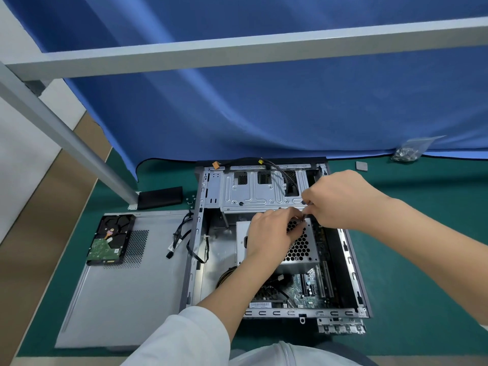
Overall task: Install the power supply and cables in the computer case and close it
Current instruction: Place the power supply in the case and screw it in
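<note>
At the centre of the frame, the open computer case (277, 239) lies flat on the green table (412, 260), its long axis running from the bottom of the frame toward the blue curtain (264, 101). Inside it the power supply (303, 247), a silver box with a honeycomb grille, sits roughly mid-case, just below the drive cage (253, 191) and above the motherboard (306, 286).

Both hands meet over the upper edge of the power supply. The left hand (269, 231) rests on top of the grille with its fingers curled toward a small dark cable or connector (303, 216); the right hand (335, 196) comes in from the right with thumb and fingers pinched on that same piece. What exactly the piece is cannot be made out, since the fingers cover most of it.

The telling relation is that the pinched piece lies right between the two hands, at the seam where power supply meets drive cage, so either hand could guide it; the right one, by my reading, has the firmer hold.

Off to the left, the grey side panel (124, 286) lies flat on the table with a hard drive (109, 240) on it, so closing is still a good way off. A loose cable bundle (179, 239) hangs over the case's left wall.
</note>
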